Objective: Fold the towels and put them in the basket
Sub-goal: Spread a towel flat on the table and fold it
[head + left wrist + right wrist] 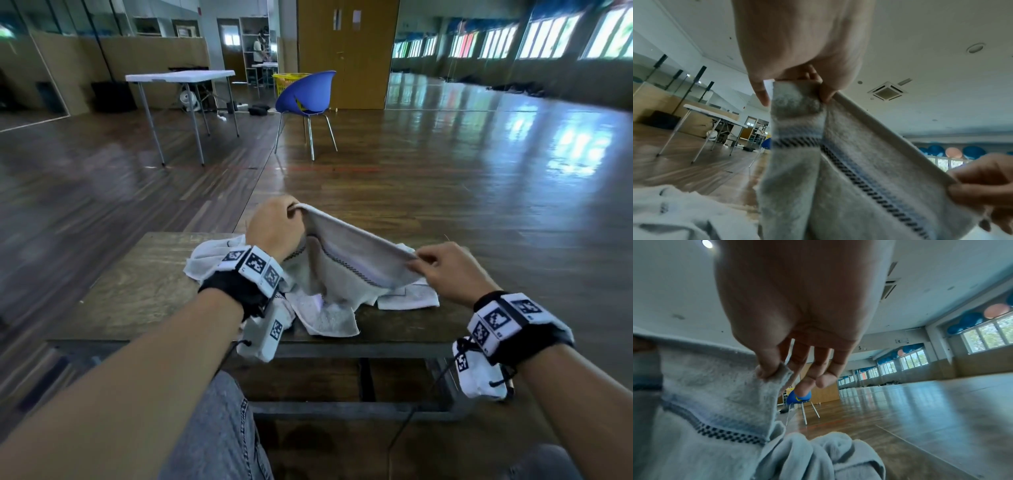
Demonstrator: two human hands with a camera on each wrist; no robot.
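Above table [144, 274], both hands pinch towel [342, 260].

Wooden table [144, 281]; crumpled towels [337, 311] heaped on it.

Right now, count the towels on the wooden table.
3, perhaps more hidden: striped pale towel held up by both hands, crumpled white towel at left, flat white towel at right.

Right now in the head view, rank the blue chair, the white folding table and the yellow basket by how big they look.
1. white folding table
2. blue chair
3. yellow basket, mostly hidden behind the chair, so its true size is unsure.
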